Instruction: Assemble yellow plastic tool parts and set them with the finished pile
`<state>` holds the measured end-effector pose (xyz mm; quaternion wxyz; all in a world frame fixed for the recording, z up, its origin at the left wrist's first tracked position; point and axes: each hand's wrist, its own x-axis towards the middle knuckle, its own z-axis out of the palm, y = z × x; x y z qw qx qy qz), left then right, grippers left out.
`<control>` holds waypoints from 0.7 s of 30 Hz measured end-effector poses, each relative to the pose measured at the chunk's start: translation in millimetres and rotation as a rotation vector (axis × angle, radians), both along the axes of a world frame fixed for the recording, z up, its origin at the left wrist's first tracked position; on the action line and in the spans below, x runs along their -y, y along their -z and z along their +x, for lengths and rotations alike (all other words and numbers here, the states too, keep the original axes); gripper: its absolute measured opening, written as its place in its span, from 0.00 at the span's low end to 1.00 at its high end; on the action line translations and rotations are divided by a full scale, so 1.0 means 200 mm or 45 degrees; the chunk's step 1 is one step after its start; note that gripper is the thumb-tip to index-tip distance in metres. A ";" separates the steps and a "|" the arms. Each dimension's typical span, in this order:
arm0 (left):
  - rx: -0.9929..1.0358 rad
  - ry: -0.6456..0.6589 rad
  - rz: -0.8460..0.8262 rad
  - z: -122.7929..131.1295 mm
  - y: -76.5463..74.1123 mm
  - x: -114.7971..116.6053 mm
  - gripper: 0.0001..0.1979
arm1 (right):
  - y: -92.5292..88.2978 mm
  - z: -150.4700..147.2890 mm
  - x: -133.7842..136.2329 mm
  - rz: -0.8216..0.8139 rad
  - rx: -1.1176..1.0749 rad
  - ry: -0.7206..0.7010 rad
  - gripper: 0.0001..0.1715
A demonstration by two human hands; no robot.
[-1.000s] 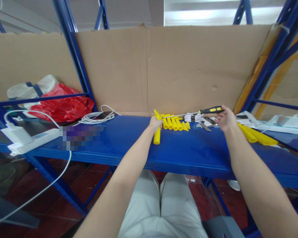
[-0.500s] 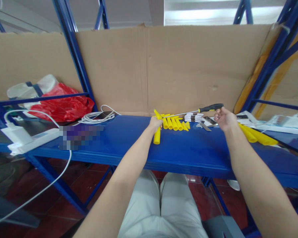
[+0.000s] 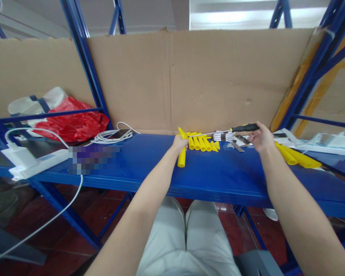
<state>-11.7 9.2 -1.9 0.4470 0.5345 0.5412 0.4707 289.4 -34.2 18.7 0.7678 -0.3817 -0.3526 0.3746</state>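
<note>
Just right of the middle of the frame, on the blue shelf (image 3: pixel 218 176), a single yellow tube (image 3: pixel 182 159) is gripped by the left hand (image 3: pixel 179 143). The fingers are closed round its upper part, and the lower end is pointed toward the shelf's near edge. Whether that end is actually resting on the shelf can't really be told from here.

A bit further right, a screwdriver (image 3: pixel 244 127) with a black and yellow handle is held by the right hand (image 3: pixel 261 138), fingers wrapped round the handle's end. The thin metal shaft is stretched out to the left, roughly level, with the tip ending up close above the left hand.

Under that shaft, a row of short yellow tubes (image 3: pixel 202 143) is laid side by side against the cardboard sheet (image 3: pixel 172 80) at the back. Just beside them, a small stack of white and black parts (image 3: pixel 224 136) and a few flat metal bits (image 3: pixel 237 146) can be seen.

Past the right hand, longer yellow tubes (image 3: pixel 300 159) are laid on the shelf. Over at centre left, a coiled white cable (image 3: pixel 112 135) is parked. A red bag (image 3: pixel 71 122) and a white power strip (image 3: pixel 37 164) are found at far left.
</note>
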 end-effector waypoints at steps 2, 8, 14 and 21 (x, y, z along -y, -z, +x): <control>-0.005 -0.007 -0.001 0.00 0.00 0.00 0.09 | 0.00 -0.01 0.00 -0.026 -0.014 0.028 0.25; -0.011 -0.014 -0.004 0.00 0.00 0.00 0.09 | -0.04 -0.07 0.05 -0.048 -0.030 -0.005 0.24; 0.002 -0.022 -0.017 0.00 0.00 0.00 0.08 | -0.03 -0.06 0.05 -0.047 -0.007 0.043 0.20; -0.005 -0.011 -0.006 0.00 0.01 -0.01 0.08 | -0.01 -0.02 0.01 -0.096 -0.022 0.060 0.19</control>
